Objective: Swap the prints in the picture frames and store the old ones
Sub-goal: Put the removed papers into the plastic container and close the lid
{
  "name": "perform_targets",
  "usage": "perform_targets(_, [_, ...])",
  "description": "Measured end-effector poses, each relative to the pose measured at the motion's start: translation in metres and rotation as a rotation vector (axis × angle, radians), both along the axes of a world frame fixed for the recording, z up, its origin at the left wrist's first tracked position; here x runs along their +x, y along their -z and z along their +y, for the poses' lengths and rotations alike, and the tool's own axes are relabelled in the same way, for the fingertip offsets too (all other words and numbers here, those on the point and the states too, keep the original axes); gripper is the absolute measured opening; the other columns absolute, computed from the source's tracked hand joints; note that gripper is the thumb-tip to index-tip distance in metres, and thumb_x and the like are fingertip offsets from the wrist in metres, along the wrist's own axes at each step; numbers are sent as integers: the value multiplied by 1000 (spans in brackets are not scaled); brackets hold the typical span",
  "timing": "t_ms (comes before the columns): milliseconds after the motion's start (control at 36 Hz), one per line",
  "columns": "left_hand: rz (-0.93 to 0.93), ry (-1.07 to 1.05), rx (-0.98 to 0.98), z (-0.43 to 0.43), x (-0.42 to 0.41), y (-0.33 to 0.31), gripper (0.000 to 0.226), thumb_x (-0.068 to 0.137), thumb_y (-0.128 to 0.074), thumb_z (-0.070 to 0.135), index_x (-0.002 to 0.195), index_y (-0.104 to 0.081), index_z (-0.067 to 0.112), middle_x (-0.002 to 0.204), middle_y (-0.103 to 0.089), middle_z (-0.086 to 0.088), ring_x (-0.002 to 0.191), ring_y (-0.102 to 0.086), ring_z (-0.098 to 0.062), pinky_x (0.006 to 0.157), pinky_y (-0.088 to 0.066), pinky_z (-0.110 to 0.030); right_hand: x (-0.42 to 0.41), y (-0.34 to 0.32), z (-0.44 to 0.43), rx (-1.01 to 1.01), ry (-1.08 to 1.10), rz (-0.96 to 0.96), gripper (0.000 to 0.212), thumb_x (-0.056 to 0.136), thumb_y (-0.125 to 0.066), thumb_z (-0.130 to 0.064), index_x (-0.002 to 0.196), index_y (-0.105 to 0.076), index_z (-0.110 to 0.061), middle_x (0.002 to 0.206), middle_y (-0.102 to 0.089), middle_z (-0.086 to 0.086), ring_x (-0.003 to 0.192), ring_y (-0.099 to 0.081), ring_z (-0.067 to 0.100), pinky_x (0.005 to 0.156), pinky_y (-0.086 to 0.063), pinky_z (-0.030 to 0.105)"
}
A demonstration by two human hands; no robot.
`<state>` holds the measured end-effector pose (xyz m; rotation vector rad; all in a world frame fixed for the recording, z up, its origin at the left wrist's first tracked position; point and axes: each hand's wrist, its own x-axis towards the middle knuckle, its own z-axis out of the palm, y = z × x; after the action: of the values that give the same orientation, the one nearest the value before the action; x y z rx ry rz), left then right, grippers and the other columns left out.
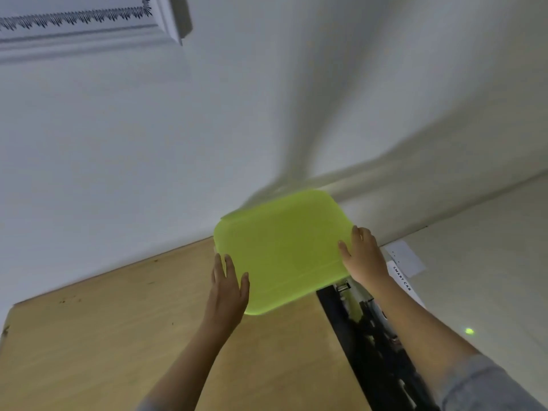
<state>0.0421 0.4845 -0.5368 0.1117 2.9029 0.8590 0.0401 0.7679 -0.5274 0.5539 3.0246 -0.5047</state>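
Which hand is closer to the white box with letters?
Right. The right hand holds the green lid just beside the white box; the left hand is across the lid, farther away.

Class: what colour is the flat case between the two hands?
The case is lime green; head view.

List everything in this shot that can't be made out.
Head view only:
Green plastic piece: motion-blurred; lid or box, cannot tell.
Picture frame: cut by the top and left edges; its print barely shows.
White box: lettering partly hidden by the right forearm.
Dark gap beside the table: too dim to tell what lies in it.
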Motion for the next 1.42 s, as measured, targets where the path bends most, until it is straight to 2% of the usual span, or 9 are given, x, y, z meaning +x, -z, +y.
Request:
perform_targets(222, [-19, -133, 178, 19, 2, 1, 59, 98, -38, 17, 145, -10, -5, 155, 3, -21, 144, 5, -28, 114, -5, -27, -2, 5, -3, -243, 102, 97, 56, 95, -45, -26, 141, -26, -1, 142, -29, 19, 131, -28, 31, 104, -32, 38])
perform_targets(389, [-57, -216, 261, 24, 0, -1, 60, 97, -42, 17, 145, -13, -2, 154, -1, -24, 144, 1, -30, 113, -9, -31, -3, 6, -6, -339, 156, 158, 53, 94, -49, -20, 139, -31, 0, 139, -31, 19, 131, -26, 30, 103, -29, 34])
perform_targets(556, [-64, -268, 310, 23, 0, -1, 60, 96, -45, 17, 146, -16, 1, 155, -5, -17, 144, -2, -24, 113, -10, -30, -2, 7, -11, -408, 226, 211, 53, 92, -53, -18, 138, -33, -1, 139, -32, 17, 132, -26, 28, 103, -29, 33])
perform_targets(806, [-54, -307, 366, 17, 0, -8, 59, 94, -49, 15, 145, -22, 2, 155, -13, -13, 143, -13, -23, 112, -14, -27, 2, 0, -17, -460, 265, 280, 55, 90, -56, -17, 139, -35, -3, 138, -34, 15, 132, -26, 27, 106, -27, 32])
perform_targets(1083, [8, -319, 434, -4, 7, -21, 59, 93, -52, 15, 144, -26, 5, 155, -16, -10, 143, -15, -20, 107, -14, -21, 7, -19, -40, -444, 295, 363, 55, 88, -59, -16, 137, -39, -3, 138, -37, 14, 131, -30, 27, 104, -29, 33])
perform_targets(1167, [34, -341, 442, -22, 15, -26, 59, 92, -53, 14, 144, -28, 5, 154, -18, -10, 142, -17, -21, 108, -16, -22, 14, -26, -61, -442, 297, 394, 54, 86, -60, -13, 135, -41, -2, 136, -40, 15, 130, -32, 28, 102, -31, 33])
perform_targets(1278, [65, -386, 445, -58, 30, -33, 58, 90, -55, 12, 142, -31, 4, 153, -22, -11, 142, -20, -21, 104, -16, -18, 23, -33, -100, -443, 264, 409, 50, 84, -61, -11, 130, -46, -1, 131, -43, 16, 126, -36, 30, 102, -31, 35])
perform_targets(1417, [97, -482, 444, -125, 55, -37, 56, 88, -58, 9, 139, -36, 1, 151, -27, -13, 140, -24, -24, 110, -20, -27, 38, -36, -167, -447, 165, 385, 45, 84, -61, -12, 127, -49, -3, 127, -44, 15, 122, -37, 30, 98, -35, 36])
